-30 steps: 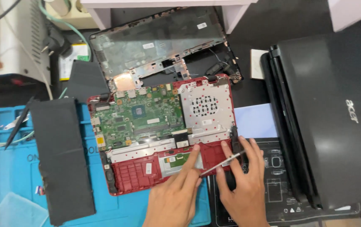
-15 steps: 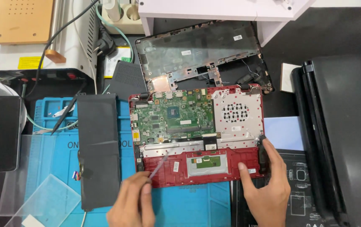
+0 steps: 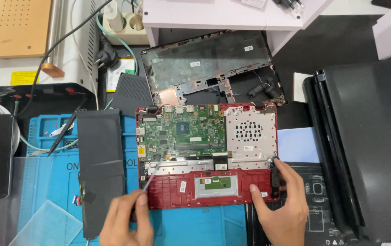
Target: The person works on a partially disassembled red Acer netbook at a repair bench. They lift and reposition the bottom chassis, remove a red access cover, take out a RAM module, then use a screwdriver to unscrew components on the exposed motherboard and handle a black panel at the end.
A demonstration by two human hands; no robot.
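- Head view, looking straight down: the opened red laptop base (image 3: 207, 155) lies flat in the middle of the bench, its left part over the blue work mat (image 3: 45, 182).
- Green motherboard (image 3: 184, 134) fills its upper left, a perforated silver plate (image 3: 249, 134) the upper right, and the red palm rest with the touchpad underside (image 3: 216, 184) runs along the near edge.
- Black battery pack (image 3: 101, 168) lies just left of the base, on the mat.
- Black bottom cover (image 3: 209, 68) lies just beyond the base; a closed black laptop (image 3: 368, 150) is well off to the right.
- My right hand (image 3: 282, 209) is spread loose, fingers pressing the base's lower right corner, thumb on the palm rest, index finger up by the black speaker (image 3: 275, 180) at the right edge.
- My left hand (image 3: 127, 221) sits at the base's lower left corner, fingers pinched around a thin screwdriver (image 3: 152, 175).
- Its shaft slants up to the right, tip at the lower left edge of the motherboard.
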